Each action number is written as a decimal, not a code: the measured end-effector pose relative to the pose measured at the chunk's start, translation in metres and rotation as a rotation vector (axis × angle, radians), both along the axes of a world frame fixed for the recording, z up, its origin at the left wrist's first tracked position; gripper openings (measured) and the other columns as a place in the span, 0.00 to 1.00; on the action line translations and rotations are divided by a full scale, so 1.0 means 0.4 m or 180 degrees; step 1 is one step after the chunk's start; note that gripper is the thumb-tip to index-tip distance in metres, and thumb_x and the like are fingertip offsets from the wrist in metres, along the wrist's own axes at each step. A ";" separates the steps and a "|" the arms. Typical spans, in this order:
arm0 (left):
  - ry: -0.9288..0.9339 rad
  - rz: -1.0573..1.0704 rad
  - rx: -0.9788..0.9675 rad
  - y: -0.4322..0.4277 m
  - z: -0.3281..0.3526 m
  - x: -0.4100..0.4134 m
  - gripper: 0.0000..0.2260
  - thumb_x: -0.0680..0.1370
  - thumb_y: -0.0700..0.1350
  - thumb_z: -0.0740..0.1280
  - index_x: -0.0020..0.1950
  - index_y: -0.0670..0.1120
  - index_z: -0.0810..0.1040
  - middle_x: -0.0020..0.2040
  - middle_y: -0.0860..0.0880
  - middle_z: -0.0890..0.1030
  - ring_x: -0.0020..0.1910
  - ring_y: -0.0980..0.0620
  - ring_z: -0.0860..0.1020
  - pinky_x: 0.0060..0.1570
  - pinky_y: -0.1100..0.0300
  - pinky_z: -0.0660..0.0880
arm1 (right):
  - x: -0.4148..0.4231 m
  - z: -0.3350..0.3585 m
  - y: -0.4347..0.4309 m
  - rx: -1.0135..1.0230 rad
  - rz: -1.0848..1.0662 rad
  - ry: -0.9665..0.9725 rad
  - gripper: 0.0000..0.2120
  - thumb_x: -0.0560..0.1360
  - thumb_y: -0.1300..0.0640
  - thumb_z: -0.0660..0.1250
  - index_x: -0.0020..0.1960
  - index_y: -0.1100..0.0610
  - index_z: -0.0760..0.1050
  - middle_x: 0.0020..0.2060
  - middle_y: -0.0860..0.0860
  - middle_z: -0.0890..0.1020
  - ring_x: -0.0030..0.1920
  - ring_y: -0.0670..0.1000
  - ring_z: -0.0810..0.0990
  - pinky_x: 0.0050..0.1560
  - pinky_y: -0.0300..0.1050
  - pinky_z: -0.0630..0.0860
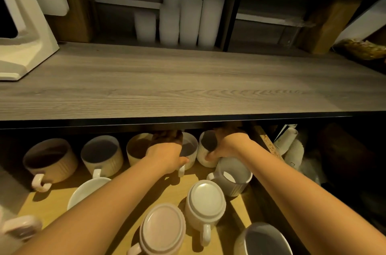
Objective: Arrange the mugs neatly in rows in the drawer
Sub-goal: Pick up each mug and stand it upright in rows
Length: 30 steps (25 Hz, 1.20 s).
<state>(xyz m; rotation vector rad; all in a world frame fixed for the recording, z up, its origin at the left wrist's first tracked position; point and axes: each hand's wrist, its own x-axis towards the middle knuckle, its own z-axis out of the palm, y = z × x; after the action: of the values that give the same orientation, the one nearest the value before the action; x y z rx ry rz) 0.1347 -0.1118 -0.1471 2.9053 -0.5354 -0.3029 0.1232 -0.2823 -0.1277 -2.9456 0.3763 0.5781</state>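
**A:** What could go wrong from here?

**B:** Both hands are deep in the drawer (52, 202), right under the counter's (188, 87) front edge. Lift either mug too high and its rim may knock that edge. The 2 held mugs also stand just beside each other, so sliding one could clink it into the other.

**A:** Anything nearer?

**B:** The grey mug (231, 179) sits just below the right wrist and looks tilted. A careless pull back might topple it (the upside-down white mug (205, 202) is close too).

**A:** How are the hands set?

**B:** The left hand (167, 156) grips the pale mug (192, 150), with the thumb on its front wall and the fingers curled over the rim. The right hand (227, 146) holds the ribbed mug (203, 156) the same way, its fingers in shadow. Both mugs are in the back row, right of the tan mug (135, 150).
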 end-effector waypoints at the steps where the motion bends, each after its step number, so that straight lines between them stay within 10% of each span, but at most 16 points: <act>1: -0.0017 0.0014 0.0005 -0.001 -0.002 -0.004 0.18 0.78 0.56 0.61 0.61 0.45 0.72 0.49 0.47 0.78 0.50 0.48 0.78 0.47 0.57 0.73 | -0.008 0.000 0.010 -0.0372 0.0252 -0.0225 0.34 0.68 0.39 0.70 0.68 0.53 0.65 0.59 0.53 0.75 0.60 0.56 0.74 0.56 0.47 0.71; 8: -0.0209 -0.0547 0.0558 0.011 -0.024 -0.043 0.10 0.80 0.46 0.61 0.61 0.48 0.72 0.52 0.47 0.79 0.51 0.48 0.78 0.52 0.52 0.77 | 0.009 -0.006 -0.028 0.0105 0.0537 0.0109 0.41 0.69 0.46 0.70 0.75 0.46 0.51 0.66 0.55 0.72 0.62 0.59 0.73 0.59 0.50 0.75; 21: -0.0337 -0.0473 0.0529 0.015 -0.033 -0.049 0.14 0.80 0.47 0.61 0.65 0.50 0.70 0.58 0.48 0.77 0.56 0.47 0.77 0.55 0.51 0.76 | 0.054 -0.014 -0.033 -0.0234 -0.0117 -0.0087 0.34 0.73 0.31 0.53 0.73 0.47 0.59 0.72 0.55 0.66 0.71 0.61 0.63 0.71 0.58 0.60; 27: 0.0010 -0.0060 -0.0035 0.001 -0.012 -0.028 0.18 0.80 0.51 0.59 0.69 0.48 0.67 0.66 0.45 0.73 0.65 0.44 0.72 0.65 0.48 0.69 | 0.065 -0.001 -0.063 0.0190 0.0198 0.0468 0.40 0.70 0.52 0.70 0.75 0.45 0.52 0.71 0.55 0.67 0.69 0.61 0.67 0.65 0.53 0.71; 30: 0.0010 -0.0010 0.0044 -0.010 -0.010 -0.028 0.19 0.81 0.52 0.58 0.70 0.47 0.65 0.68 0.45 0.71 0.67 0.44 0.69 0.68 0.49 0.66 | 0.071 -0.024 -0.085 0.0216 -0.0086 0.0403 0.40 0.66 0.44 0.71 0.74 0.47 0.57 0.70 0.54 0.69 0.67 0.60 0.69 0.64 0.53 0.72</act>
<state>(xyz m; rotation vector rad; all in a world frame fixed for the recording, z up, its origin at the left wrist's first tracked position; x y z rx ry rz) 0.1235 -0.1156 -0.1513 2.9169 -0.5397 -0.3130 0.1515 -0.3164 -0.1374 -2.8431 0.4002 0.7604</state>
